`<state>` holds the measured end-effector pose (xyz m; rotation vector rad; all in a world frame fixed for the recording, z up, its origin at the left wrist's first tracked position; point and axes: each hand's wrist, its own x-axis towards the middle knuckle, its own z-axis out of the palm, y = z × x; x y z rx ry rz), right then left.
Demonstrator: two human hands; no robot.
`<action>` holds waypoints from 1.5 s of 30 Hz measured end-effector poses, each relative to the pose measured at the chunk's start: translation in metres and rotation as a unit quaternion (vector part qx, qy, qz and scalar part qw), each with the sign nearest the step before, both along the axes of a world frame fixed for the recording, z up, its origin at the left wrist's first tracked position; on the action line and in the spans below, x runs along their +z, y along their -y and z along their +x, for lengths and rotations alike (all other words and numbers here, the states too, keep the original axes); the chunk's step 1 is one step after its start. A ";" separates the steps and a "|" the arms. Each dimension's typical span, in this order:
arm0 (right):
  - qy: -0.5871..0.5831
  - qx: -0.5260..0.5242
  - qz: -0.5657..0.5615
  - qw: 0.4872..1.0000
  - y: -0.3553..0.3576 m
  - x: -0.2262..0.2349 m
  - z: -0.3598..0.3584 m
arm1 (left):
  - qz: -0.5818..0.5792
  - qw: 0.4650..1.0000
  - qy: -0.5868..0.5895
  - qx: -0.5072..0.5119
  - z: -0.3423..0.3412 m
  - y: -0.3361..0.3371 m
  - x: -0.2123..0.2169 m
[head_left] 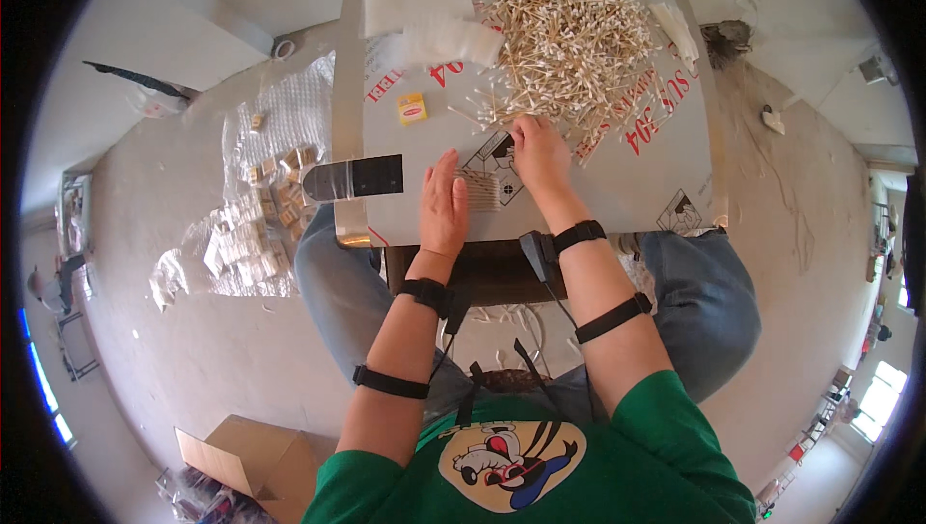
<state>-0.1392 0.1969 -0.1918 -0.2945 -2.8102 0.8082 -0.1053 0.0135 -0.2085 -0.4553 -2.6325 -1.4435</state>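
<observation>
A big heap of wooden cotton swabs (574, 41) lies on the far part of the metal-topped table (598, 206). My right hand (542, 157) reaches to the near edge of this heap, its fingers curled together; whatever is between the fingertips is hidden. Close to the table's front edge, my left hand (444, 210) rests on its side with straight fingers and holds nothing. Just right of it lies a small, neatly lined-up row of cotton swabs (480, 191), between my two hands.
Left of the heap lie stacked clear plastic bags (420, 1) and a small yellow box (412, 108). A black-and-clear strip (357, 178) overhangs the left edge. On the floor, small packs (256, 234) sit on bubble wrap (289, 109); an open carton (256, 456) stands nearer.
</observation>
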 end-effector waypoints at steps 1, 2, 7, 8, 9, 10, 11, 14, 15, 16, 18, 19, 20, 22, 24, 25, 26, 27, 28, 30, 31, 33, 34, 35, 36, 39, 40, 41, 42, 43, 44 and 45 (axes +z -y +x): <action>-0.001 0.005 0.022 1.000 0.000 -0.001 -0.001 | -0.022 1.000 0.007 0.003 -0.001 0.002 -0.001; 0.000 0.003 0.021 1.000 -0.002 -0.003 0.000 | -0.023 1.000 0.007 0.001 -0.001 0.004 -0.002; -0.020 0.049 0.042 0.998 -0.005 0.001 0.005 | -0.006 0.999 -0.010 -0.036 0.003 0.009 -0.002; -0.018 0.048 0.042 0.998 -0.006 0.002 0.007 | -0.005 0.999 -0.008 -0.037 0.003 0.007 0.000; -0.025 0.048 0.037 0.998 -0.007 0.001 0.007 | 0.010 1.000 0.004 -0.021 0.002 0.006 0.000; -0.033 0.049 0.032 0.998 -0.007 0.001 0.007 | 0.026 1.000 0.015 -0.005 0.002 0.005 0.001; -0.033 0.049 0.032 0.998 -0.008 0.000 0.008 | 0.026 1.000 0.014 -0.005 0.003 0.005 0.002; -0.023 0.058 0.042 0.997 -0.010 -0.002 0.012 | 0.051 0.998 0.021 0.002 0.004 0.005 0.002; -0.014 0.059 0.044 0.997 -0.010 -0.003 0.013 | 0.048 0.999 0.018 0.003 0.005 0.005 0.001; -0.004 0.061 0.047 0.997 -0.010 -0.003 0.014 | 0.044 0.999 0.015 0.004 0.005 0.006 0.001; -0.009 0.055 0.037 0.998 -0.009 -0.002 0.015 | 0.048 0.999 0.018 0.006 0.005 0.006 0.000; -0.014 0.049 0.027 0.998 -0.008 -0.001 0.016 | 0.051 0.998 0.021 0.008 0.006 0.006 0.000; -0.013 0.050 0.027 0.998 -0.006 0.000 0.019 | 0.052 0.998 0.021 0.009 0.006 0.007 0.000; 0.003 0.078 -0.001 0.997 0.002 0.006 0.023 | 0.052 0.998 0.015 0.018 0.006 0.008 -0.002; 0.002 0.114 0.004 0.993 0.010 0.007 0.023 | 0.053 0.998 0.017 0.020 0.006 0.008 -0.002; 0.001 0.148 0.010 0.989 0.011 0.006 0.023 | 0.053 0.998 0.019 0.021 0.006 0.008 -0.001; 0.000 0.147 0.011 0.989 0.011 0.006 0.022 | 0.054 0.998 0.018 0.020 0.006 0.006 -0.001; -0.004 0.157 0.010 0.988 0.012 0.003 0.021 | 0.055 0.998 0.022 0.026 0.006 0.003 -0.002; -0.007 0.167 0.009 0.986 0.013 0.001 0.020 | 0.057 0.998 0.025 0.032 0.006 0.002 -0.002; 0.002 0.143 -0.048 0.989 0.015 0.000 0.022 | 0.027 0.999 0.006 0.020 0.005 0.005 -0.004; 0.011 0.119 -0.104 0.987 0.016 0.002 0.023 | -0.003 1.000 -0.014 0.008 0.004 0.007 -0.005; -0.034 0.064 -0.142 0.987 0.014 -0.006 0.025 | -0.042 0.998 -0.035 -0.005 0.001 0.006 -0.006; -0.078 0.007 -0.178 0.981 0.010 -0.011 0.027 | -0.081 0.995 -0.056 -0.019 0.001 0.004 -0.006; -0.078 0.005 -0.177 0.981 0.006 -0.015 0.033 | -0.079 0.995 -0.056 -0.021 0.002 0.002 -0.005; -0.072 -0.036 -0.206 0.975 0.006 -0.014 0.041 | -0.163 0.984 -0.055 -0.043 0.005 0.000 -0.004; -0.084 -0.081 -0.210 0.971 0.013 -0.013 0.064 | -0.264 0.960 -0.058 -0.072 0.005 -0.002 -0.002; -0.104 -0.084 -0.184 0.974 0.015 -0.013 0.072 | -0.282 0.954 -0.061 -0.077 0.005 -0.002 -0.002; -0.103 -0.086 -0.186 0.973 0.018 -0.013 0.079 | -0.283 0.954 -0.061 -0.079 0.006 -0.003 -0.002; -0.118 -0.062 -0.157 0.979 0.019 -0.015 0.085 | -0.308 0.946 -0.066 -0.079 0.005 -0.005 -0.002; -0.133 -0.039 -0.128 0.982 0.019 -0.016 0.090 | -0.333 0.937 -0.071 -0.078 0.005 -0.007 -0.002; -0.134 -0.040 -0.128 0.982 0.020 -0.018 0.094 | -0.333 0.937 -0.072 -0.080 0.004 -0.008 -0.001; -0.137 -0.016 -0.133 0.981 0.022 -0.017 0.096 | -0.327 0.939 -0.075 -0.075 0.003 -0.009 -0.002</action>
